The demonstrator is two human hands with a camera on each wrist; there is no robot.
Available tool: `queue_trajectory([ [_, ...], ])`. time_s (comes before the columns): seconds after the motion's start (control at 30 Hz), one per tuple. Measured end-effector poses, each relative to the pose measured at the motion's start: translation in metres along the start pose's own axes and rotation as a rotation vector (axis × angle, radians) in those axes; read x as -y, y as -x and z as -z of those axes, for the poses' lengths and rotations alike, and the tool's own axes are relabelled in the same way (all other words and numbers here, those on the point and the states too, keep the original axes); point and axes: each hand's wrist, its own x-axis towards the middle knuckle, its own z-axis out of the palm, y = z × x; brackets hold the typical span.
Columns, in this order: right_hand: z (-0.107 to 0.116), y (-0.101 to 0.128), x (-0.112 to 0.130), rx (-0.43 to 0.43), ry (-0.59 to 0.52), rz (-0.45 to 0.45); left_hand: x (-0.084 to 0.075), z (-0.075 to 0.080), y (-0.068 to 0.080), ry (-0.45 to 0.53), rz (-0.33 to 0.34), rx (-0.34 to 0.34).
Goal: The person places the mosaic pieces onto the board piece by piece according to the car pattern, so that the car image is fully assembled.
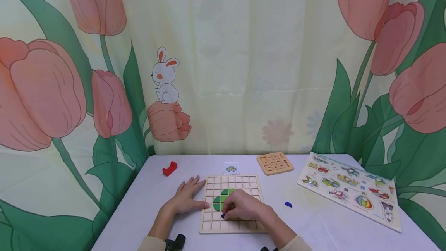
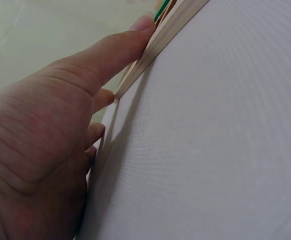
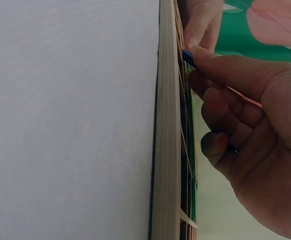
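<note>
A wooden grid board (image 1: 212, 226) lies on the white table with green pieces (image 1: 218, 203) set in its middle cells. My right hand (image 1: 245, 205) is over the board and pinches a small dark blue piece (image 3: 188, 58) between thumb and forefinger, low over the cells below the green ones. Beside the board's left edge, my left hand (image 1: 188, 198) rests with fingers spread, its thumb on the frame, as the left wrist view (image 2: 110, 55) also shows. Another blue half-round piece (image 1: 288, 204) lies on the table right of the board. My right hand hides part of the green pattern.
Behind the board lies a small pattern card (image 1: 231, 168). A wooden number tray (image 1: 275, 163) is at the back, and a large picture puzzle board (image 1: 348, 191) lies at the right. Back left is a red notched block (image 1: 169, 169). A printed curtain (image 1: 244, 69) hangs behind the table.
</note>
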Motion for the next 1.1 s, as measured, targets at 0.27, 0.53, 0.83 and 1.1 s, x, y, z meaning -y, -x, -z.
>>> queue_trajectory([
  [0.27, -0.0014, -0.0006, 0.0014, 0.003, 0.056, 0.0, -0.0008, 0.0012, 0.001, 0.002, -0.009, -0.001],
  [0.53, -0.0016, -0.0003, 0.0014, 0.01, 0.054, -0.024, -0.0002, 0.0018, 0.001, 0.004, -0.007, 0.004],
  [0.83, -0.0015, 0.0016, 0.0019, 0.011, 0.065, -0.041, 0.0, 0.0032, 0.0002, 0.012, -0.01, 0.006],
  [1.1, -0.0017, 0.002, -0.0011, 0.012, 0.09, -0.025, 0.0011, 0.0009, -0.0006, 0.01, -0.007, 0.005],
])
